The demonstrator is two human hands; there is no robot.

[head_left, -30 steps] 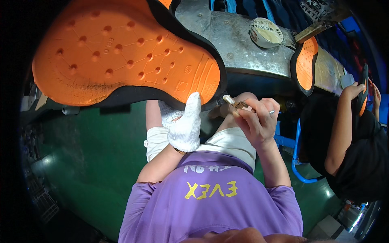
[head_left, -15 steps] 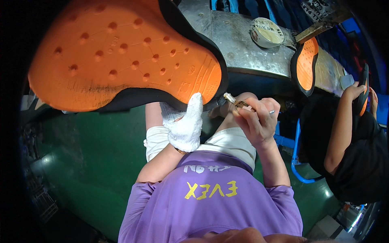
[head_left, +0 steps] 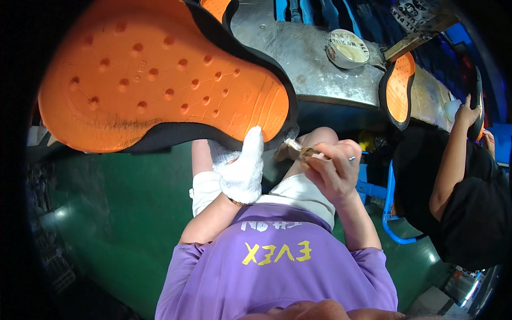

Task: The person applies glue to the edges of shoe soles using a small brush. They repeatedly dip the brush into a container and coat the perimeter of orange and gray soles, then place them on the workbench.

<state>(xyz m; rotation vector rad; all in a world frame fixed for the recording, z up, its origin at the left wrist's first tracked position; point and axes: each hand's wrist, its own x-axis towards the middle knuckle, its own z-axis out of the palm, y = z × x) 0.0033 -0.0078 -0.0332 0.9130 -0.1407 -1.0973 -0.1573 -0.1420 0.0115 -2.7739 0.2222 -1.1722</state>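
Observation:
A large orange insole (head_left: 160, 80) with a black rim fills the upper left, its dimpled orange face turned up. My left hand (head_left: 242, 173), in a white glove, grips its narrower end, thumb on the orange face and the other fingers underneath, partly hidden. My bare right hand (head_left: 340, 166) is closed around a small brush-like tool (head_left: 308, 153) with a pale tip, a brownish middle and a thin metallic end behind the fingers. The blurred tip is right by the black rim at the narrow end; I cannot tell if it touches.
A metal bench (head_left: 309, 66) runs across the top, holding a round whitish tub (head_left: 348, 49). Another orange insole (head_left: 216, 7) shows behind mine, and one more (head_left: 400, 90) overhangs the bench edge. At right, a co-worker's hand (head_left: 468, 113) holds an insole beside a blue chair frame (head_left: 388, 213).
The insole has shifted slightly left and down, uncovering part of another insole behind it. My right hand has moved a little left, bringing the tool's tip nearer the black rim.

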